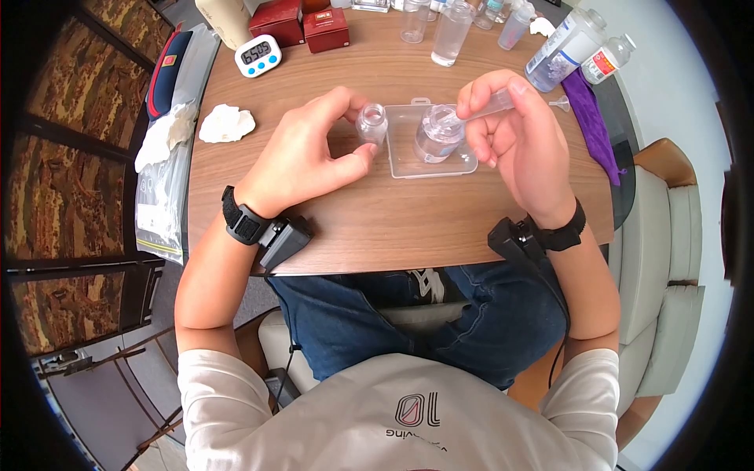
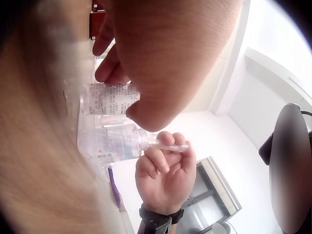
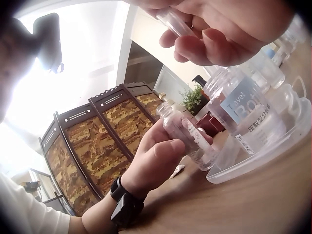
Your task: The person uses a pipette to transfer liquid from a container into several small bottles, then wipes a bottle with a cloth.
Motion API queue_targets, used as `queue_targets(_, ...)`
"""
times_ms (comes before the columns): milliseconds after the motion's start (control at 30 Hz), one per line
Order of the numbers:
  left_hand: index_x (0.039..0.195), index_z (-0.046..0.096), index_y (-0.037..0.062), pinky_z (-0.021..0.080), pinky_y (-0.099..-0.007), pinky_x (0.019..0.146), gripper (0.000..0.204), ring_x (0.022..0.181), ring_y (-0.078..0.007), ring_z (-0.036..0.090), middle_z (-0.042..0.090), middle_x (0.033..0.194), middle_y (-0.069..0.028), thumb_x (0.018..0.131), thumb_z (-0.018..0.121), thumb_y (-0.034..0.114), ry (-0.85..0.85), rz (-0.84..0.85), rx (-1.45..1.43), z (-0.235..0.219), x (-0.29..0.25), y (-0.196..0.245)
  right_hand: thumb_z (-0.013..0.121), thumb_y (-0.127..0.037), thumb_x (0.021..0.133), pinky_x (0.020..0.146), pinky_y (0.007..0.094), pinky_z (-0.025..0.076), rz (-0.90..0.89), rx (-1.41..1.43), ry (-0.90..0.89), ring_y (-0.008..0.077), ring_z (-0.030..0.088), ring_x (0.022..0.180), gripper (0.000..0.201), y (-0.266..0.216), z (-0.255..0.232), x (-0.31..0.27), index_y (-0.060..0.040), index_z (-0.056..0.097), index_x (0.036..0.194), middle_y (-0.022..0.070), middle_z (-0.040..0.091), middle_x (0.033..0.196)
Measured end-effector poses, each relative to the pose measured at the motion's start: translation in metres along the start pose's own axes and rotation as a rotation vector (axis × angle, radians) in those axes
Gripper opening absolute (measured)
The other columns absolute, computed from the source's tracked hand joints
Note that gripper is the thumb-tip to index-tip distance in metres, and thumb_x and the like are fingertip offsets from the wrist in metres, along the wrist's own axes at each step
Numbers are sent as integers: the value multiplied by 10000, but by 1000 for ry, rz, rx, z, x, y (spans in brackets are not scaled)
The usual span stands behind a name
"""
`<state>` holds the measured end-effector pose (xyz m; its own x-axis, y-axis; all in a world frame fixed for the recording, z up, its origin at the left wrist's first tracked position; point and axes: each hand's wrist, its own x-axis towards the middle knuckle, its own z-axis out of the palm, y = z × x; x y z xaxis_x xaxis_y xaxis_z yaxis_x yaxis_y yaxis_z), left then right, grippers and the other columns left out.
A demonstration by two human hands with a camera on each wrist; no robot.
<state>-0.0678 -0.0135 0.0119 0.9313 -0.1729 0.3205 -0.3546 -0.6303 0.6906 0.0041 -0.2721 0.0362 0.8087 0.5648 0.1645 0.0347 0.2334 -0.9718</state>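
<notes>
My left hand holds a small clear bottle between thumb and fingers. Its mouth is uncapped, and printed text covers its side in the left wrist view. In my right hand is a slim clear plastic tube, pinched by the fingers. The tube slants down to the open mouth of a wider clear travel bottle, which has a blue label and liquid inside. That bottle stands in a shallow clear plastic case, just right of the small bottle.
A white timer, red boxes and crumpled tissue lie at the left and back. Several clear bottles stand along the far edge. A small funnel and purple cloth are at the right.
</notes>
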Motion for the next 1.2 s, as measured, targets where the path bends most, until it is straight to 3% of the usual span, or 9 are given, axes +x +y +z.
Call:
queue_targets(200, 1140, 649, 5, 526, -374, 864, 371, 944, -275, 658, 685, 988, -134, 820, 758, 160, 35, 112, 89, -1, 0, -5, 333, -316, 1098, 560, 224, 373, -32, -31, 1, 92, 478, 625, 383, -2, -2, -2, -32, 565, 989, 101, 625, 965)
queue_targets(433, 1156, 682, 16, 521, -385, 811, 350, 901, -286, 627, 681, 988, -130, 849, 770, 161, -26, 179, 80, -2, 3, -4, 236, -358, 1095, 540, 233, 354, -333, 204, 69, 121, 402, 590, 443, -48, -20, -23, -63, 525, 934, 130, 601, 959)
queue_targets(733, 1171, 699, 26, 526, -377, 806, 363, 906, -270, 631, 700, 1022, -130, 848, 788, 164, -49, 204, 118, 0, 5, -4, 259, -376, 1078, 555, 249, 376, -300, 223, -63, 141, 419, 578, 435, -35, -9, -20, -65, 532, 941, 146, 606, 956)
queue_targets(1100, 1172, 699, 31, 535, -380, 813, 369, 927, -271, 640, 709, 1042, -126, 846, 799, 172, -53, 207, 122, -2, 3, -5, 235, -477, 1086, 586, 252, 397, -329, 175, -83, 142, 459, 592, 534, -30, -5, -18, -62, 551, 968, 145, 627, 973)
queue_targets(1200, 1171, 699, 33, 535, -381, 813, 370, 926, -272, 641, 708, 1037, -125, 847, 801, 180, -51, 218, 122, -2, 3, -4, 233, -472, 1096, 610, 246, 412, -334, 128, -161, 163, 466, 637, 511, -30, -9, -18, -62, 514, 977, 143, 575, 1029)
